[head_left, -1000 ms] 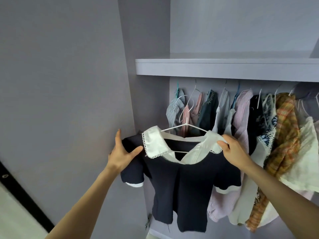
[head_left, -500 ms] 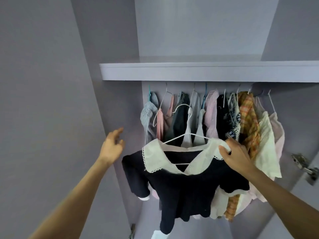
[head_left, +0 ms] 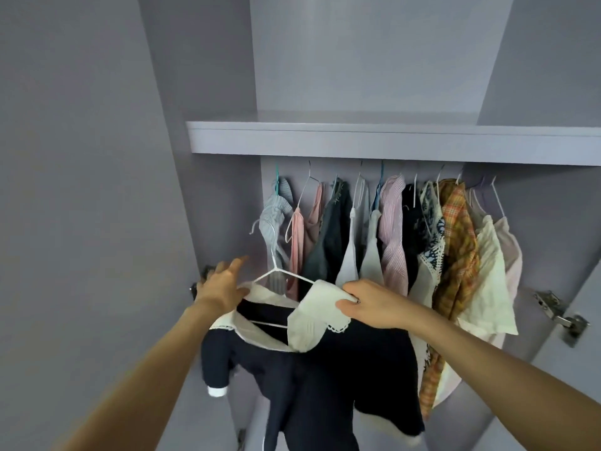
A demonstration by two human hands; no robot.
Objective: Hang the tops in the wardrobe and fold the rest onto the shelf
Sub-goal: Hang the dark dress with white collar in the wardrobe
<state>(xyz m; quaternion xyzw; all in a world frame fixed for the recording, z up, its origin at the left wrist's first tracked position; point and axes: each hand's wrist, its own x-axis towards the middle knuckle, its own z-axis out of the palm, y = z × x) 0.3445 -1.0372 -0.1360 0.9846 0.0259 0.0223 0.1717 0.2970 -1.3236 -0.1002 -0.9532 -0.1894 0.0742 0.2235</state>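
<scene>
Right hand (head_left: 370,304) pinches the white collar of the navy top (head_left: 325,369) on its white hanger (head_left: 276,275), below the wardrobe's left end of hung clothes; left hand (head_left: 221,284) open, fingers apart; risk: one-sided grip tilts hanger, top slides off.

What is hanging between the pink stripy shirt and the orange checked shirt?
In the head view, between the pink stripy shirt and the orange checked shirt hang a dark top and a white top with blue pattern and lace trim.
</scene>
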